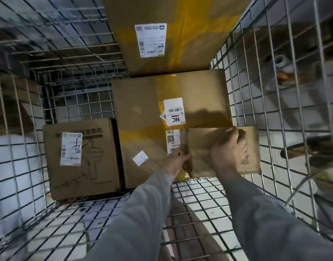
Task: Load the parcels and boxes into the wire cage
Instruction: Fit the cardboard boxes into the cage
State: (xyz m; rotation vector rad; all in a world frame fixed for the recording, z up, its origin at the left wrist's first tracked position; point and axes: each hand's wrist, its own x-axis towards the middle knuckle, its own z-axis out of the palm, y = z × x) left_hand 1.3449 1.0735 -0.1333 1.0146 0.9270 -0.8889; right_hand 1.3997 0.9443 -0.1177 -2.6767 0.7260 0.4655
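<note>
a: placing a small box [203, 147] in the cage [275, 110], low on the right, against the big box [152, 110].

b: grip?

a: left hand [178, 160] pinching the torn left edge, right hand [228, 152] curled over the top. both closed on it.

b: next?

a: probably lowering onto the mesh floor, snug to the wall, then letting go.

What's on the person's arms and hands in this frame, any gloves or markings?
No gloves: left hand and right hand are bare. Both arms wear long grey sleeves, plain soft fabric reaching to the wrists, with no visible logos, watch or jewellery.
</note>
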